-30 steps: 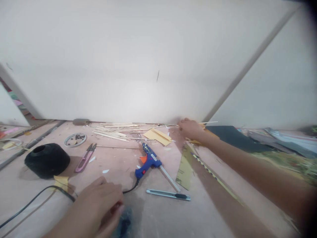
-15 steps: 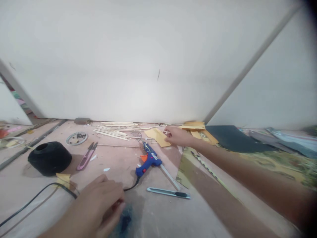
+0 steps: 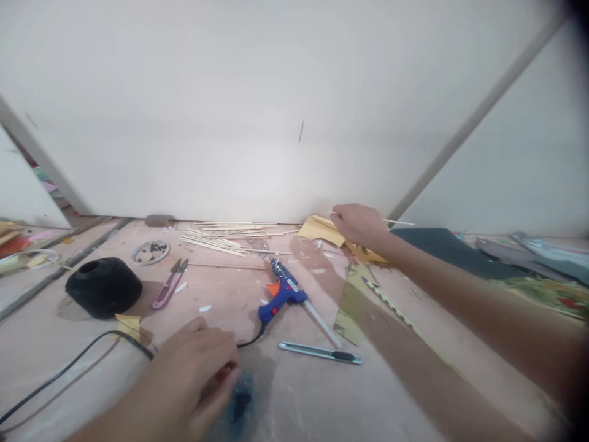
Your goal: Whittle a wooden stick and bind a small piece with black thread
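Right hand (image 3: 361, 224) is pinching a thin wooden stick (image 3: 398, 221) over yellow paper (image 3: 317, 229); light, brittle, best gripped mid-length; left hand (image 3: 197, 374) is lying loosely curled.

The glue gun (image 3: 281, 293) lies mid-floor (image 3: 391, 393). Left of it lie the snips (image 3: 169, 283), farther left the thread spool (image 3: 103, 287). Behind it, against the wall (image 3: 230, 110), lie the sticks (image 3: 230, 236). Before it lies the utility knife (image 3: 319, 353). Right of it lie paper sheets (image 3: 322, 230).

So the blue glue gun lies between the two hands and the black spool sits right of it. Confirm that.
Not quite. The head view shows the black spool left of the blue glue gun, not right. The gun does lie between the left hand and the right hand.
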A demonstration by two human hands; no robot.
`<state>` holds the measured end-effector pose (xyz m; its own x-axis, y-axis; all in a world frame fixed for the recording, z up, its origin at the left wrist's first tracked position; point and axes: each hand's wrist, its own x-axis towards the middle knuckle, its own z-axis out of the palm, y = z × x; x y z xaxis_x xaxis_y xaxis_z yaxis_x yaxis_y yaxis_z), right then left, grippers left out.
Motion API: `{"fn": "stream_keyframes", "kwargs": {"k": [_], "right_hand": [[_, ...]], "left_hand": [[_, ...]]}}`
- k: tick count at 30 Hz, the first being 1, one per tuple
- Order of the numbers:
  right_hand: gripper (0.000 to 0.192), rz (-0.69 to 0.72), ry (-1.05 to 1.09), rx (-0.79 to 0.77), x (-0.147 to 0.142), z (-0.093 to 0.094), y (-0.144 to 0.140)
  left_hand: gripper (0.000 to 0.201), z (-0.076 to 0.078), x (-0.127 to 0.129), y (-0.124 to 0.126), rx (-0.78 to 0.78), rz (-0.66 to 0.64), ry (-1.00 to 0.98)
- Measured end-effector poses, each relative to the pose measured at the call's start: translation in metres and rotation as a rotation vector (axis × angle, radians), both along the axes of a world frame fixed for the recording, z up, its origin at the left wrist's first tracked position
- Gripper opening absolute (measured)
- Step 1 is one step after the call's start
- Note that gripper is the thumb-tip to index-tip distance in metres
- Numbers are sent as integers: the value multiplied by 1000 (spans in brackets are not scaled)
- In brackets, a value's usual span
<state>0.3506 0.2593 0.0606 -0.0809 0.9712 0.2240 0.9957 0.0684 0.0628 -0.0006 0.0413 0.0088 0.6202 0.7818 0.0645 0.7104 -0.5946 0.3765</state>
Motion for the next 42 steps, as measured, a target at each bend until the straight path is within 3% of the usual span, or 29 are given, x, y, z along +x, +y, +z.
{"fn": "stream_keyframes", "kwargs": {"k": [5, 10, 13, 15, 18, 25, 30, 34, 38, 42], "right_hand": [[38, 133, 90, -52, -42, 17, 0], [31, 398, 208, -180, -103, 40, 14], [35, 558, 273, -107, -130, 51, 20], [42, 598, 271, -42, -133, 55, 23], [42, 544, 195, -28, -112, 50, 27], [31, 106, -49, -278, -31, 0, 28], [31, 25, -52, -338, 4, -22, 17], [30, -20, -43, -329, 30, -12, 4], [25, -45, -4, -271, 61, 15, -14], [17, 29, 93, -284, 80, 39, -25]], "left_hand": [[21, 2, 0, -1, -7, 1, 6], [20, -2, 0, 1, 32, -22, -4], [20, -2, 1, 1, 34, -26, -14], [19, 0, 2, 1, 30, -2, -11], [19, 2, 3, -1, 29, 15, -3], [19, 0, 2, -1, 47, 3, -12], [21, 1, 3, 1, 45, -18, 1], [20, 0, 3, 3, 58, -35, -3], [18, -4, 2, 2, 63, -41, -5], [19, -5, 1, 2, 77, -45, 0]]}}
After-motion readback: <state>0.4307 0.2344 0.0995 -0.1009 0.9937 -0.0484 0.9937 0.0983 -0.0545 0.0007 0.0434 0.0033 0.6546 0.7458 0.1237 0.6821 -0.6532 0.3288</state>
